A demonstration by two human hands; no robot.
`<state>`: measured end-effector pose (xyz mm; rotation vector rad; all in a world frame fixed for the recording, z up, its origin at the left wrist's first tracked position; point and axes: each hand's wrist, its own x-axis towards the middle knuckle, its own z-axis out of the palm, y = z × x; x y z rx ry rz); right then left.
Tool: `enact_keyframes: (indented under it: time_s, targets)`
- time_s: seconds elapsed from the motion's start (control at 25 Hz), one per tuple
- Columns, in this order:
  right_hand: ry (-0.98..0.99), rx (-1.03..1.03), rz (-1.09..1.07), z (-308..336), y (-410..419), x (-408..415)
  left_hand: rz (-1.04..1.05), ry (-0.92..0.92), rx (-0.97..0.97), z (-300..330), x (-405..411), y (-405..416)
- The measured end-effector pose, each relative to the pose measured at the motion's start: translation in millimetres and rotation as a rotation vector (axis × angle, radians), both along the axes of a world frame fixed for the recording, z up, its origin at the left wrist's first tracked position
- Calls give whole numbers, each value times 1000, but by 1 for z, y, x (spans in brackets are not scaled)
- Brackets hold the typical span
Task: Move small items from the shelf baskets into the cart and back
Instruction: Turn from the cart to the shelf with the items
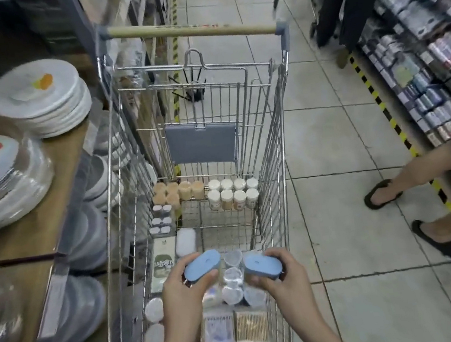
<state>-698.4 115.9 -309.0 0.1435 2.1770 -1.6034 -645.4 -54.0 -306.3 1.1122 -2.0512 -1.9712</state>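
Note:
A wire shopping cart stands in the aisle below me, its floor covered with small items. My left hand grips a blue oval lidded container over the near part of the cart. My right hand grips a second blue oval container beside it. Between and under them lie clear round tubs. Further in the cart stand white-lidded jars and tan-lidded jars. A pale oval container and flat packets also lie inside. No shelf baskets are visible.
A wooden shelf on the left carries stacks of white plates and glass dishes. On the right, a shelf of tape rolls lines the aisle. A person's legs in black sandals stand close to the cart's right side.

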Motion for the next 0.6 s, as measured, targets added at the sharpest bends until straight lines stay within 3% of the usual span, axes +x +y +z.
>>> enact_keyframes:
  time_s: [0.28,0.6]
  targets:
    - [-35,77,-226,-112,-62,-89,-27,-85,73,-115,-120,-38]
    - [-55,258,-229,-218,-78,-153,-247,-120,73,-231,-210,-36]
